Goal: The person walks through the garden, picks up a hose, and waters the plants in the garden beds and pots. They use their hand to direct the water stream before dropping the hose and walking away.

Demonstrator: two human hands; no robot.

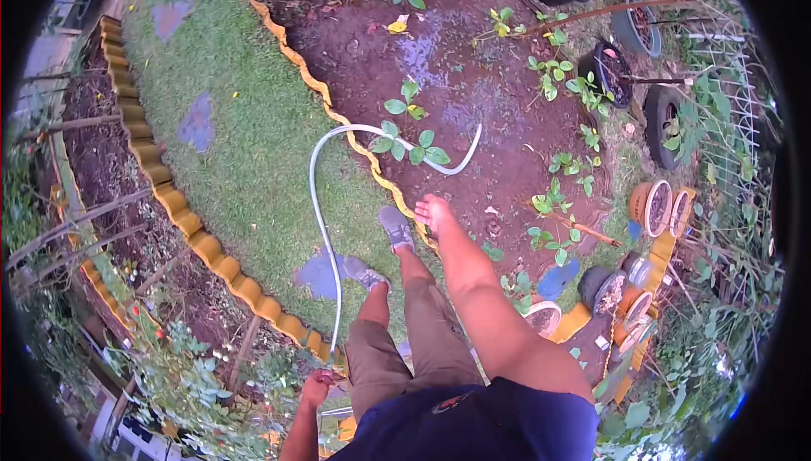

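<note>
My right hand (431, 212) reaches forward over the yellow scalloped edging (391, 188), its fingers apart and nothing in it. Beyond it a pale garden hose (316, 182) runs over the grass, crosses the edging and ends in a curve on the bare soil (507, 195). Low on the left is my left hand (316, 387), held by my thigh with its fingers curled in. The hose passes close to it, but whether these fingers hold anything is hard to make out. Leafy seedlings (416, 150) stand near the hose's end.
Grass with flat stepping stones (197, 123) lies on the left, bordered by a taller yellow edging (182, 216). Black pots (605, 72), a tyre (665, 127) and terracotta pots (655, 207) line the right side by a wire fence (739, 81). Tomato plants (182, 368) grow at lower left.
</note>
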